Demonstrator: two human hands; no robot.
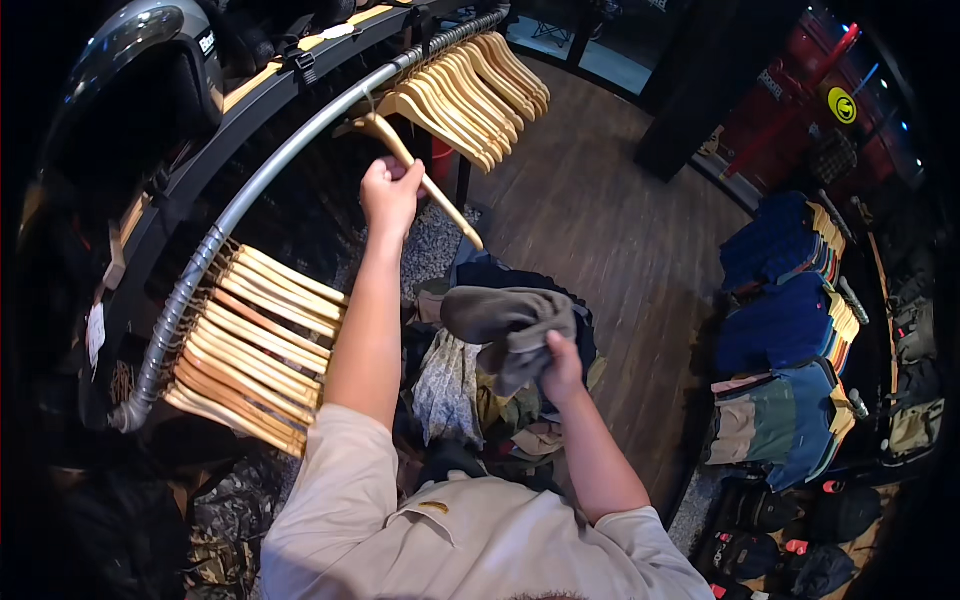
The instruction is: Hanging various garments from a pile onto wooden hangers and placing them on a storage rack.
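My left hand (pixel 391 193) grips a wooden clothes hanger (pixel 450 206) by one arm, below the curved metal rail (pixel 270 172). The hanger's hook reaches up to the rail; whether it still bears on it, I cannot tell. In my right hand (pixel 564 369) is a bunched grey-brown cloth (pixel 510 315), folded over itself, so its kind is unclear. Beneath that cloth lies a heap of garments, among them a pale patterned one (pixel 448 394) and a dark navy one (pixel 491 274).
Wooden hangers hang in two bunches on the rail, a near one (pixel 255 345) and a far one (pixel 472 97). Shirts (pixel 784 330) hang on racks at right, above dark caps (pixel 765 517). A helmet (pixel 142 34) stands upper left. Dark wood flooring (pixel 637 225) runs between.
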